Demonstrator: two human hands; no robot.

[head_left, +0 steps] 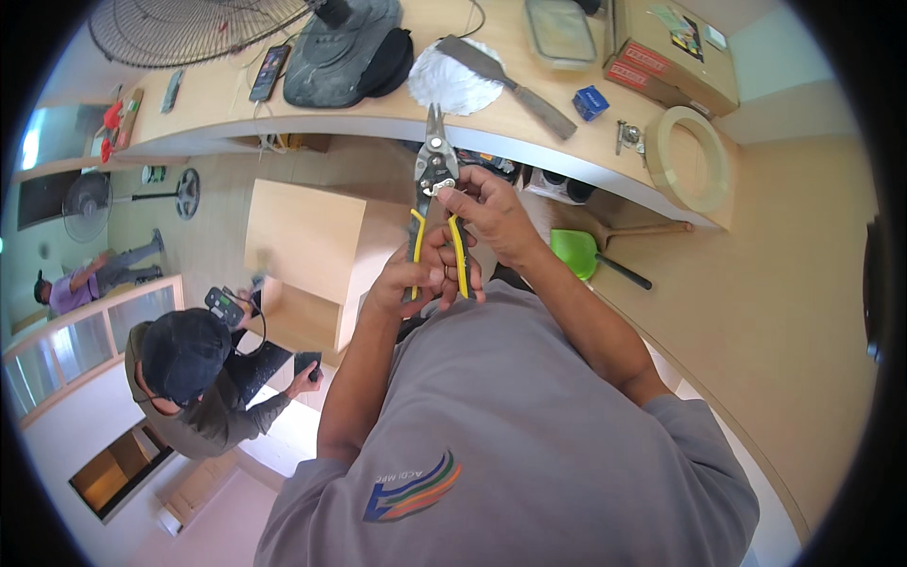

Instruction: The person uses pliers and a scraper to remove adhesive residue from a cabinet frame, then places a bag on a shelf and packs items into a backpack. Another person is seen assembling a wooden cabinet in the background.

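A pair of tin snips (436, 168) with yellow-and-black handles points away from me, in front of my chest and near the counter's edge. My left hand (416, 274) is wrapped round the handles, which stand apart. At the pivot end, the thumb and fingers of my right hand (496, 219) pinch the snips by the small latch. The jaws look closed or nearly so. Beyond their tips, a crumpled white disc (453, 80) lies on the counter, with a broad-bladed scraper (510, 85) partly across it.
On the counter (378, 121) are a grey cap (345, 57), phone (271, 74), plastic container (559, 33), cardboard box (671, 57) and tape roll (685, 159). A green dustpan (574, 252) lies below, right. At left, another person (189, 369) works beside a wooden cabinet (302, 231).
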